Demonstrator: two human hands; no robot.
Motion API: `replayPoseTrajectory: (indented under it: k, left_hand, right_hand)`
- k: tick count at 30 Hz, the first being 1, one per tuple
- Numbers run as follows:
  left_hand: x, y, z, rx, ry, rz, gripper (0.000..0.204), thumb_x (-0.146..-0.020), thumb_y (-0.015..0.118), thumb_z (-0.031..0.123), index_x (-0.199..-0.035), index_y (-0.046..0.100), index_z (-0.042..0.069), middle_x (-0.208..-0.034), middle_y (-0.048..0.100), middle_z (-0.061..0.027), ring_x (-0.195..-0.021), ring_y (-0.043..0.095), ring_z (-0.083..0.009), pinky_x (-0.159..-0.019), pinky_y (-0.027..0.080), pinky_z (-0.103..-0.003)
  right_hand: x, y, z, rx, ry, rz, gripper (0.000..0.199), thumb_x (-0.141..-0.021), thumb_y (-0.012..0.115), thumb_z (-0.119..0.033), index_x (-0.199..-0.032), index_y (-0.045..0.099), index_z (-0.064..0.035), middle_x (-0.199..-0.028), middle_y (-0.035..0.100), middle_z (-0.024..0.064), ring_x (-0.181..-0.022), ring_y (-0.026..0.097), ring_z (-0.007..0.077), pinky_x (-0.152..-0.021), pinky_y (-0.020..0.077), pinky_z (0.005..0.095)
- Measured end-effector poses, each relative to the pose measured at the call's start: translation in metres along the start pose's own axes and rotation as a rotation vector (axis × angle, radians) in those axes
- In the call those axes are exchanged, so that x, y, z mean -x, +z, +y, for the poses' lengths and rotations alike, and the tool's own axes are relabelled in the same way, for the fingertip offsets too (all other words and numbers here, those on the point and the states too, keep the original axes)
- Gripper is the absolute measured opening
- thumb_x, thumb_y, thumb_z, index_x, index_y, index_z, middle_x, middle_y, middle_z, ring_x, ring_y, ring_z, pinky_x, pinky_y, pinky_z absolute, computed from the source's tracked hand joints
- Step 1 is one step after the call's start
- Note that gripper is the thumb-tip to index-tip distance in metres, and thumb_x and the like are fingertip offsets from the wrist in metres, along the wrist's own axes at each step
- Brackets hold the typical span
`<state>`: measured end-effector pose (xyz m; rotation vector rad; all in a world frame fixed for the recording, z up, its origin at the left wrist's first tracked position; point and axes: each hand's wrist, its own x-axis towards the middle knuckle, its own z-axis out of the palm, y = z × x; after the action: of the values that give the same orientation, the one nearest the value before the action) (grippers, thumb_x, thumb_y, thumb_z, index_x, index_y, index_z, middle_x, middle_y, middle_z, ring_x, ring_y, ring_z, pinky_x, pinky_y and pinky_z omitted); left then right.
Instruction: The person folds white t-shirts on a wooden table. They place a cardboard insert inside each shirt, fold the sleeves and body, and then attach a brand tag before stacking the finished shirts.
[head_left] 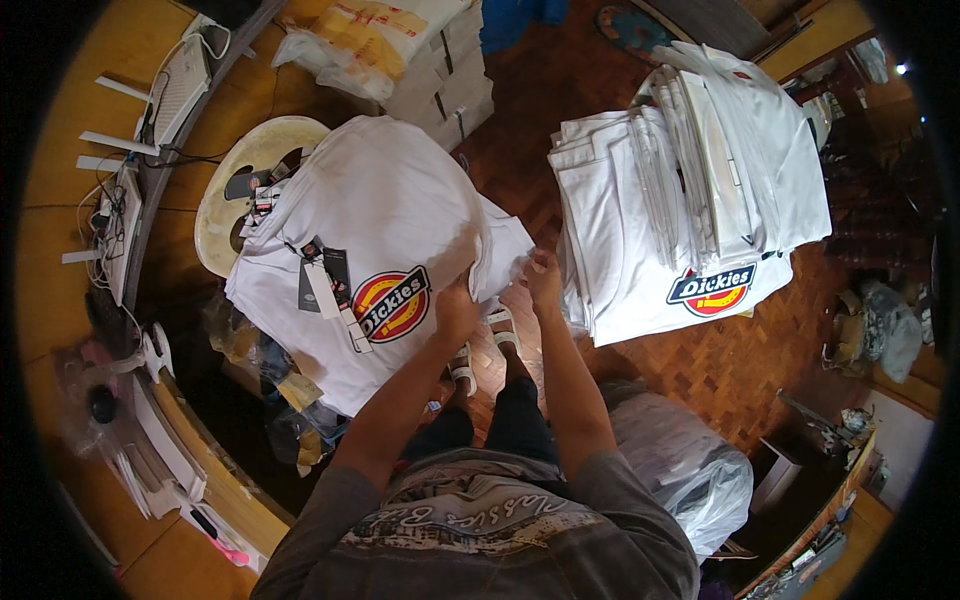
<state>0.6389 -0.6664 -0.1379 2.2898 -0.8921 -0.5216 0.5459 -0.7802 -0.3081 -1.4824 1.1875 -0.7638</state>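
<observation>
A pile of white T-shirts (400, 190) with a red, yellow and black printed emblem lies spread over a cream plastic chair (215, 215). Black and white hang tags (325, 280) rest on the top shirt. At the pile's right edge, my left hand (458, 310) is closed on the shirt fabric, its fingertips partly hidden by the cloth. My right hand (542, 280) pinches a white corner sticking out from the same pile. Just right of it stands a stack of folded white T-shirts (610, 230), several in clear plastic bags (770, 160).
Routers with white antennas (180, 90) and cables line the left shelf. White boxes (440, 90) with plastic packs on top stand at the back. A clear plastic bag (690, 470) sits beside my right leg. Parquet floor (740, 370) shows between the piles and furniture.
</observation>
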Motion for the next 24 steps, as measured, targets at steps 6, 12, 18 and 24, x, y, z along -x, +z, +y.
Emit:
replayPoseTrajectory:
  k: [6, 12, 18, 24]
  left_hand:
    - [0.000, 0.003, -0.009, -0.074, 0.093, 0.077, 0.049, -0.060, 0.064, 0.010, -0.107, 0.048, 0.003, -0.088, 0.057, -0.0183, -0.078, 0.056, -0.0331, -0.066, 0.046, -0.038]
    - [0.010, 0.011, -0.008, 0.018, -0.017, 0.030, 0.046, -0.062, 0.063, 0.010, -0.105, 0.049, 0.003, -0.086, 0.058, -0.0183, -0.076, 0.057, -0.0333, -0.064, 0.046, -0.038]
    - [0.009, 0.001, -0.019, 0.045, -0.007, 0.211, 0.019, -0.068, 0.056, 0.008, -0.084, 0.056, -0.003, -0.073, 0.056, -0.0227, -0.069, 0.055, -0.0373, -0.059, 0.044, -0.040]
    - [0.010, -0.005, -0.011, -0.134, -0.146, 0.031, 0.033, -0.067, 0.055, 0.004, -0.099, 0.053, 0.001, -0.086, 0.057, -0.0179, -0.076, 0.056, -0.0330, -0.064, 0.046, -0.038]
  right_hand:
    - [0.003, -0.008, -0.034, 0.302, 0.032, -0.081, 0.013, -0.065, 0.065, -0.002, -0.074, 0.056, -0.0028, -0.064, 0.056, 0.0054, -0.054, 0.053, 0.0110, -0.047, 0.0415, 0.0224]
    - [0.036, -0.019, -0.141, -0.121, 0.144, -0.475, 0.014, -0.064, 0.065, -0.002, -0.074, 0.055, -0.0020, -0.063, 0.056, 0.0052, -0.055, 0.052, 0.0114, -0.050, 0.0406, 0.0230]
    - [-0.005, -0.003, -0.058, 0.430, -0.051, -0.139, 0.021, -0.063, 0.065, -0.010, -0.083, 0.058, -0.0049, -0.084, 0.057, 0.0127, -0.074, 0.055, 0.0241, -0.068, 0.0441, 0.0331]
    - [-0.022, -0.006, -0.055, 0.427, 0.027, -0.099, 0.020, -0.064, 0.064, -0.015, -0.080, 0.058, -0.0058, -0.092, 0.055, 0.0150, -0.071, 0.055, 0.0279, -0.062, 0.0431, 0.0368]
